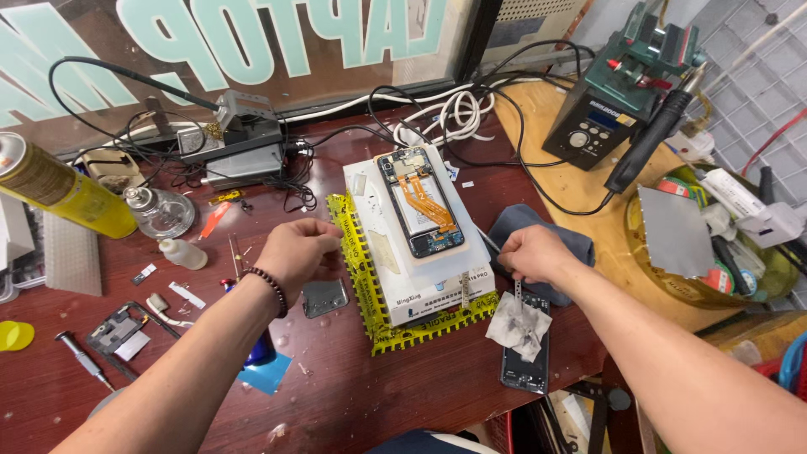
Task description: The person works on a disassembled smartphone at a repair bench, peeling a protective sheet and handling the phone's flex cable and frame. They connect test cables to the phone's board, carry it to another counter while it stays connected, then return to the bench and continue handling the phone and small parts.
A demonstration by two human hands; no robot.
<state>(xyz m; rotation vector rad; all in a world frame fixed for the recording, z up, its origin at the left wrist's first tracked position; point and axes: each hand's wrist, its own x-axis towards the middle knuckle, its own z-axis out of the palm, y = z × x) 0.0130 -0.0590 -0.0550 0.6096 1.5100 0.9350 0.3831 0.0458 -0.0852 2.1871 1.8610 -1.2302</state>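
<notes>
Showing the head view, the only one: a dark red wooden bench [353,395] with an opened smartphone, back cover off, orange flex cable and grey battery exposed [420,202], lying flat on a white rectangular heating pad [370,227] edged with yellow-and-black tape [357,261]. The phone sits near the middle of the bench, between the two hands and just beyond them, untouched by either.

The left hand [296,248], a dark bead bracelet at the wrist, hovers at the pad's left edge with the fingers curled inward; the grip is pressed together, but whether anything is pinched in it cannot be told. Just below it a small grey metal plate [324,298] lies on the bench. The right hand [534,255] rests at the pad's right edge over a grey cloth [521,223], its grip closed on a thin metal tool [489,241] whose tip points toward the phone. Beneath this hand lie a crumpled white wipe [517,326] and a dark phone panel [528,366].

Handling, as judged: the opened phone is light and stiff, yet fragile; the flex cable and bare board tolerate no pressure, and the battery should not be bent or pricked. It is best held by the long frame edges, never by the exposed interior. It may also be warm from the pad.

Elsewhere: a yellow spray can [59,189] and a glass solvent bottle [160,210] at far left, and a black-and-green soldering station [614,105] at upper right.
</notes>
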